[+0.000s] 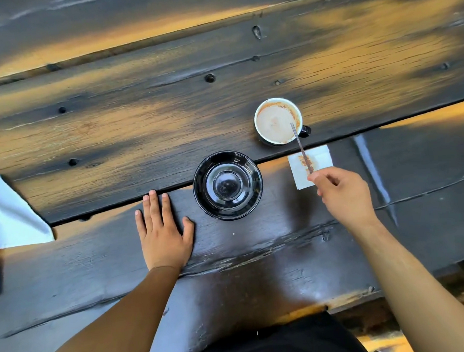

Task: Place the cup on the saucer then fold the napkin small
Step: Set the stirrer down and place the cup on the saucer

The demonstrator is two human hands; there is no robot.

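Observation:
A dark cup [278,121] with a white inside and coffee foam stands on the table, its handle pointing right. The black saucer [227,185] sits bare, below and left of the cup. A small white napkin [321,157] with a brown stain lies right of the saucer. My right hand [342,195] pinches the end of a thin metal spoon [300,146], whose other end rests in the cup. My left hand [163,230] lies flat on the table, fingers spread, just left of the saucer.
The table [166,111] is dark worn wooden planks with gaps and bolt heads. A large white cloth [8,216] lies at the left edge. The table's near edge runs just in front of my body.

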